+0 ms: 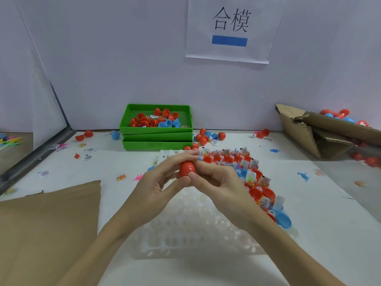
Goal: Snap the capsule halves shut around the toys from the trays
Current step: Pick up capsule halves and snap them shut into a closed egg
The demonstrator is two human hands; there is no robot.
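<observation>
A red egg-shaped capsule (186, 169) is held above the table's middle between both hands. My left hand (158, 182) grips it from the left, fingers over its top and thumb under it. My right hand (216, 180) grips it from the right, thumb on its lower end. Below the hands lies a clear plastic tray (185, 230) of round pockets. The tray's right side holds several open red capsule halves (255, 193) and blue halves (285, 220) with small toys and paper slips in them. Whether the held capsule is fully closed cannot be told.
Stacked green trays (157, 134) at the back hold loose red and blue halves. A torn cardboard box (321, 133) with capsules stands at the right. Brown cardboard (47, 230) lies at the front left. Loose toys, slips and halves are scattered over the white table.
</observation>
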